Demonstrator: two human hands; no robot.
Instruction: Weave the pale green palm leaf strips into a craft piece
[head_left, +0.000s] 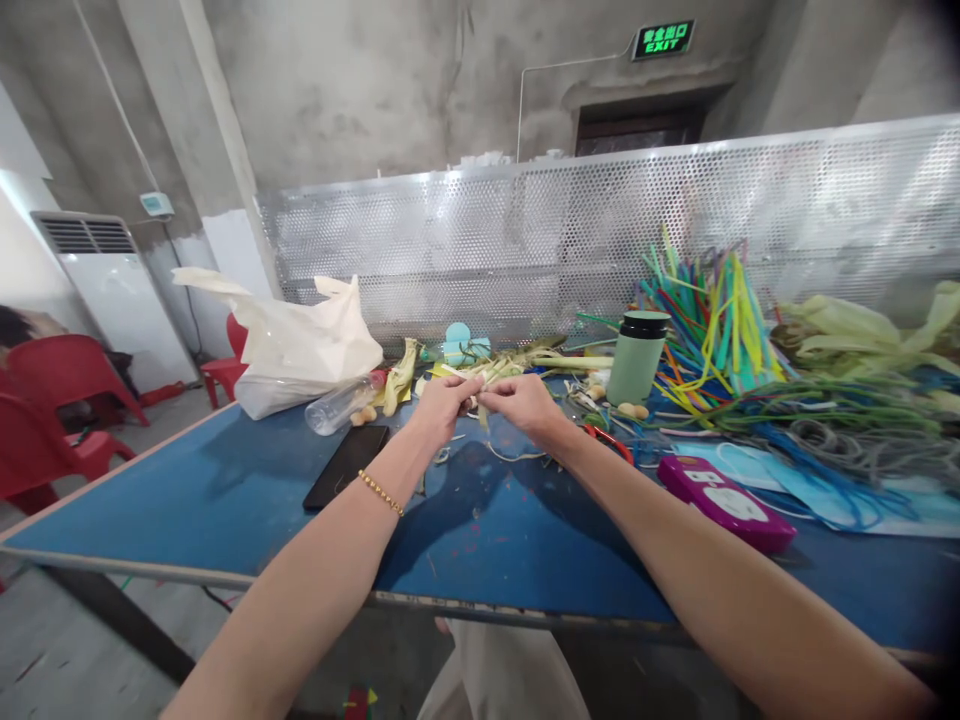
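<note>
My left hand [444, 404] and my right hand [528, 405] meet over the middle of the blue table [247, 520]. Both are closed in a pinch on a pale, straw-like strip [483, 412], probably corn husk; its exact shape is partly hidden by my fingers. Just behind them lies a heap of pale green and cream husk pieces [517, 362]. Thin loose fibres [517, 456] trail on the tabletop below my right hand. Red-handled scissors [611, 442] rest beside my right forearm.
At left are a white plastic bag [300, 345], a clear bottle [341, 405] and a black phone [346, 468]. At right stand a green tumbler [637, 362], bundled coloured strips [724, 325], a purple box [724, 505] and blue face masks [817, 480]. A perforated metal panel [480, 250] backs the table.
</note>
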